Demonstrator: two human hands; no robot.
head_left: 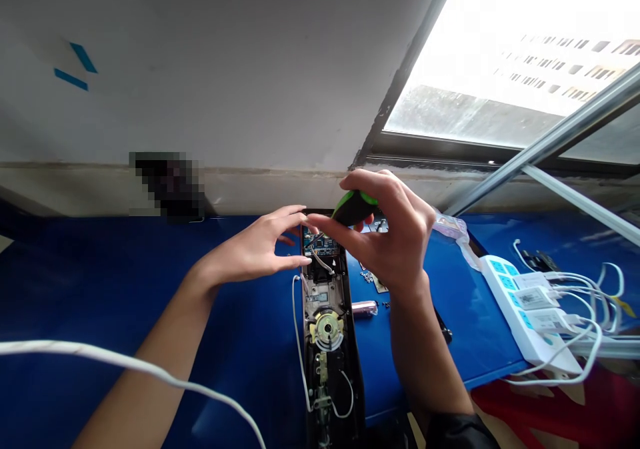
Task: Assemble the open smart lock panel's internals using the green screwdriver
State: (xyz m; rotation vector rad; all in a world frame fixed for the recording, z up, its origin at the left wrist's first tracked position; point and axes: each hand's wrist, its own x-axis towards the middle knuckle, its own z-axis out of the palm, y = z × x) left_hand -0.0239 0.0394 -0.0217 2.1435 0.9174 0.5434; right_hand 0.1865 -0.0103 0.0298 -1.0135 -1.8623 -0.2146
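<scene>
A long, narrow black device housing (327,329) lies opened on the blue table, its inside facing up. At its far end sits a circuit board (323,243) with wires, and lower down a round metal part (327,327). My right hand (387,232) grips the green and black handle of a screwdriver (354,207) above the far end. The screwdriver's tip is hard to make out near the board. My left hand (267,242) reaches over the housing's left side by the board, fingers stretched out and thumb apart, with no object visible in it.
Small screws (367,277) and a pinkish cylinder (365,309) lie right of the housing. A white power strip (505,295) with plugged-in chargers and cables stands farther right. A white cable (150,367) crosses the lower left foreground. The wall (250,69) rises behind the table.
</scene>
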